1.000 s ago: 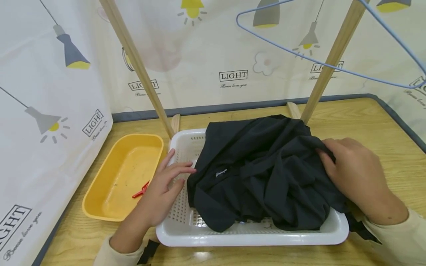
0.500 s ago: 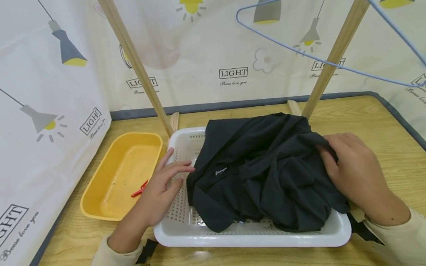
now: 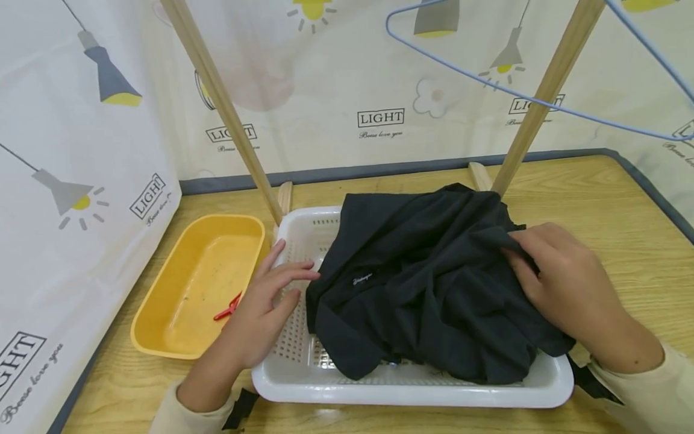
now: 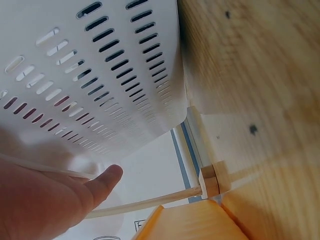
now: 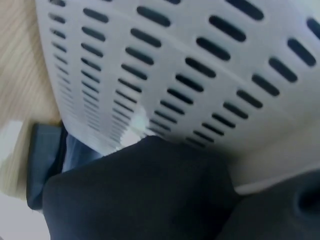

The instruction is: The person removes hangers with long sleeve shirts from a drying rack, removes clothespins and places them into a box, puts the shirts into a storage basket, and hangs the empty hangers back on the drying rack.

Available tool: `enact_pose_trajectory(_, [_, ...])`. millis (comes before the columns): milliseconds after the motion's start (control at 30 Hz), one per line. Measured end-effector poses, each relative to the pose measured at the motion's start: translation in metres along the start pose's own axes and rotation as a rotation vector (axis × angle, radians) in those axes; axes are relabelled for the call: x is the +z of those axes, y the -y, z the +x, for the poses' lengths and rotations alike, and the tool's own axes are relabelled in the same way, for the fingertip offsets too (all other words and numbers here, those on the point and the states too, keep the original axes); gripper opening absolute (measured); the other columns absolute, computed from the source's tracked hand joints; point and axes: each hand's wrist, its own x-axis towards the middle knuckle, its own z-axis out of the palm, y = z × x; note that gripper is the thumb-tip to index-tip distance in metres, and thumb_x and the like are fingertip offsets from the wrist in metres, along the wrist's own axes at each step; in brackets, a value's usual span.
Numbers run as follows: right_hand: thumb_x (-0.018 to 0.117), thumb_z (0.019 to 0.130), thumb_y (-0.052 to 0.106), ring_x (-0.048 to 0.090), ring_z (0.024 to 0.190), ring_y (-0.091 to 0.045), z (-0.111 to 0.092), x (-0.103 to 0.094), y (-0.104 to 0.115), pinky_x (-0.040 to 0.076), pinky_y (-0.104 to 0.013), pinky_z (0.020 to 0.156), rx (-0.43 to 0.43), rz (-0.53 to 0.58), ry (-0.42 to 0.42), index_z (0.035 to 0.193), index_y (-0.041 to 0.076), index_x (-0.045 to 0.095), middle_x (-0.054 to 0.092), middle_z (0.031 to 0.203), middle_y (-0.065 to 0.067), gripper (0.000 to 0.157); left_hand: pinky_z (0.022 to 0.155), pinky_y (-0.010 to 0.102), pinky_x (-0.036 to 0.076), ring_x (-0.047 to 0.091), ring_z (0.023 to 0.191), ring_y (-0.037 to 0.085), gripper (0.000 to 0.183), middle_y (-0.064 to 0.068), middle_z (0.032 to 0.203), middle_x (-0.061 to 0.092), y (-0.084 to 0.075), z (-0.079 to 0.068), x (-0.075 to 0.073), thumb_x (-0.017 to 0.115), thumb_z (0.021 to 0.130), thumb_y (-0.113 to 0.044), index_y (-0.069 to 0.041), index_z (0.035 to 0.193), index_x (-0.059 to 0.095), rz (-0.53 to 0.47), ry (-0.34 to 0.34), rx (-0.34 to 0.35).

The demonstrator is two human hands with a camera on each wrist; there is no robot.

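At the left of the frame, a yellow oblong plastic basin sits on the light wooden tabletop, a small red plastic clip inside; its near wall leaves the left hand little room. That hand's grip is spread, laid over the left rim of a white perforated plastic basket; whether a fingertip touches cloth, I cannot tell. At the centre, the black thin-cloth garment lies bunched in the basket, covering part of the far and right rims. It looks light, limp and perhaps slightly slippery, unlikely to break; folds would probably slide unless an edge is held firmly. The right hand, right of centre, pinches the garment's right edge between thumb and fingers, a sensible hold. Bare tabletop opens further right, but slanting wooden posts behind and a blue wire hanger at upper right limit lifting.
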Motion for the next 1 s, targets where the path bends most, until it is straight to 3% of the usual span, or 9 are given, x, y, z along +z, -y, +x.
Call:
enact_pose_trajectory(333, [0.026, 0.096, 0.049, 0.058, 0.077, -0.022, 0.0, 0.001, 0.008, 0.049, -0.041, 0.061, -0.036, 0.001, 0.031, 0.093, 0.002, 0.064, 0.062, 0.081, -0.009, 0.06, 0.112, 0.057, 0.01, 0.003, 0.143, 0.014, 0.033, -0.013, 0.13, 0.053, -0.001, -0.001, 0.0, 0.047, 0.092, -0.011, -0.032, 0.113, 0.061, 0.0, -0.001, 0.008])
enact_pose_trajectory(700, [0.033, 0.097, 0.044, 0.059, 0.079, -0.019, -0.001, 0.005, 0.015, 0.049, -0.038, 0.065, -0.082, 0.065, 0.017, 0.093, 0.007, 0.065, 0.063, 0.083, -0.005, 0.049, 0.112, 0.056, 0.011, 0.003, 0.143, 0.012, 0.034, -0.014, 0.129, 0.054, -0.002, 0.0, 0.0, 0.047, 0.092, -0.011, -0.034, 0.113, 0.06, 0.001, -0.003, -0.002])
enact_pose_trajectory(800, [0.039, 0.096, 0.039, 0.059, 0.079, -0.017, -0.002, 0.007, 0.018, 0.049, -0.037, 0.066, -0.091, 0.077, 0.037, 0.094, 0.007, 0.065, 0.063, 0.085, -0.005, 0.041, 0.112, 0.056, 0.011, 0.003, 0.143, 0.013, 0.033, -0.014, 0.129, 0.054, -0.002, -0.001, 0.0, 0.047, 0.092, -0.011, -0.032, 0.113, 0.06, 0.001, -0.004, -0.005])
enact_pose_trajectory(1000, [0.039, 0.096, 0.039, 0.057, 0.08, -0.012, -0.004, 0.01, 0.024, 0.047, -0.03, 0.068, -0.121, 0.1, 0.083, 0.095, 0.008, 0.065, 0.063, 0.088, -0.003, 0.041, 0.112, 0.056, 0.011, 0.003, 0.143, 0.012, 0.031, -0.013, 0.13, 0.054, -0.002, 0.0, 0.0, 0.047, 0.093, -0.013, -0.032, 0.113, 0.061, 0.0, -0.001, -0.007])
